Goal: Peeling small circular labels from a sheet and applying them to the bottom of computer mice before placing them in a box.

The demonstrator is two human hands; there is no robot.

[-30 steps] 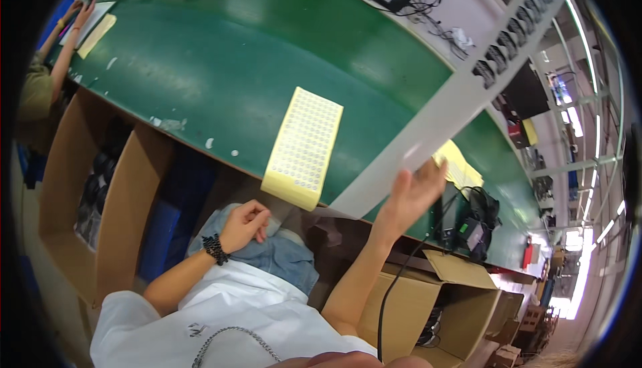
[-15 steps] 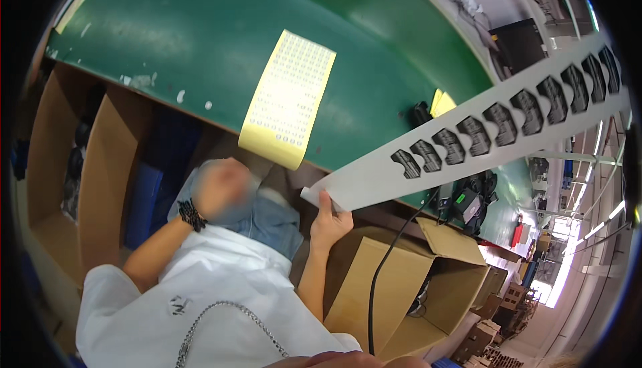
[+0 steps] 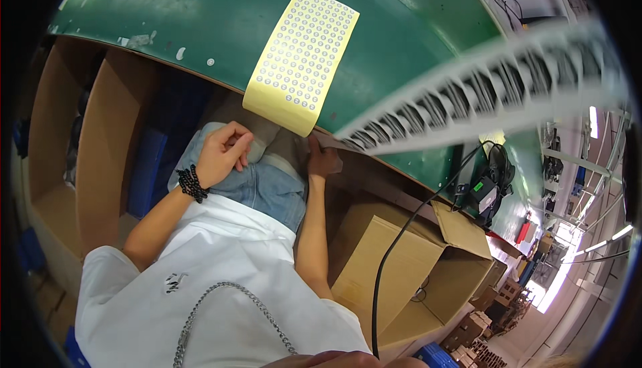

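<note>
My right hand (image 3: 326,161) is at the bench edge, pinching the near end of a long white strip of black labels (image 3: 448,107). The strip runs up to the far right, its outer end smeared by motion. My left hand (image 3: 224,151), a black bead bracelet at its wrist, is over my lap with the fingers curled in; anything between them is hidden. A yellow sheet of small round grey stickers (image 3: 306,54) lies on the green bench (image 3: 194,14), its near end curling over the edge, just above my right hand.
An open cardboard box (image 3: 401,268) stands below the bench at right, a black cable (image 3: 384,274) passing in front. Black adapters and cords (image 3: 488,191) lie on the bench's right part. Cardboard partitions (image 3: 103,154) and a blue bin (image 3: 147,171) are under the bench at left.
The label strip has swung and turned to a steeper slant, with my right hand turned and farther up in view. My left hand has slowed from a blur. The view has shifted.
</note>
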